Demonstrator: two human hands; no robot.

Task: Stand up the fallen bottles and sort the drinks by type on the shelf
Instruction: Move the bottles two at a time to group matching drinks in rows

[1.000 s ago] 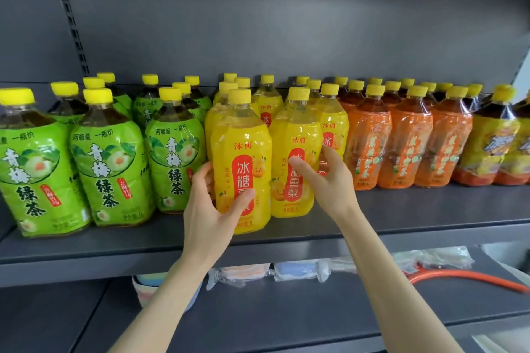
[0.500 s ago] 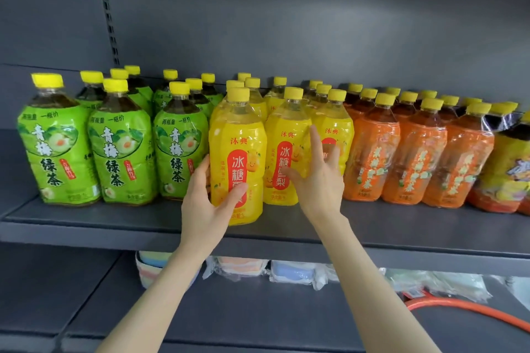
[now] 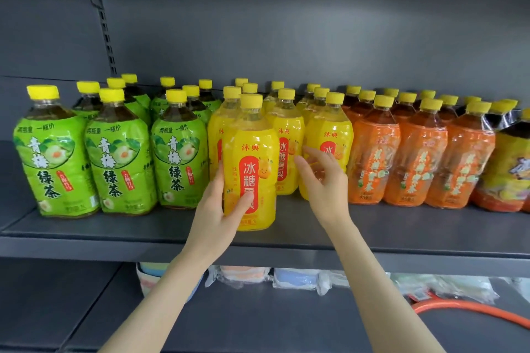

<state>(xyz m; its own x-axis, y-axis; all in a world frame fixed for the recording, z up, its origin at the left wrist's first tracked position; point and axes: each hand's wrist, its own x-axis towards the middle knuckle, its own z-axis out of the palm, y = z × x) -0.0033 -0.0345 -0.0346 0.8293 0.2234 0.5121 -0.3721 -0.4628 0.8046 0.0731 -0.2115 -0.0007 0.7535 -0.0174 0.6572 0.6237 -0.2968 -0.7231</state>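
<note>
Item, one dark grey metal shelf (image 3: 401,235), stocked with large clear plastic drink bottles, all yellow-capped and all upright. At the left, a group of green-labelled tea bottles (image 3: 120,163) is ranged in rows running back toward the rear panel. At the centre, a group of yellow-labelled bottles with red ovals on the labels (image 3: 286,135) is placed just beside the green group. To the right of these, a group of orange-labelled bottles (image 3: 372,163) is ranged, followed at the far right edge by bottles with dark and yellow labels (image 3: 513,169), only partly in view. One yellow-labelled bottle (image 3: 249,175) is set forward of its group, near the front lip of the shelf, its base on the shelf surface. This forward bottle is gripped low down by the left hand (image 3: 213,209), the thumb being laid across the front of the label and the fingers wrapped round the left side. The right hand (image 3: 324,183) is held with fingers apart and loosely bent, in front of the rightmost front bottle of the yellow group; contact with that bottle cannot be told. Below, on a lower grey shelf (image 3: 258,318), clear-wrapped pastel packets (image 3: 243,274) and an orange hose (image 3: 473,309) are lodged.
</note>
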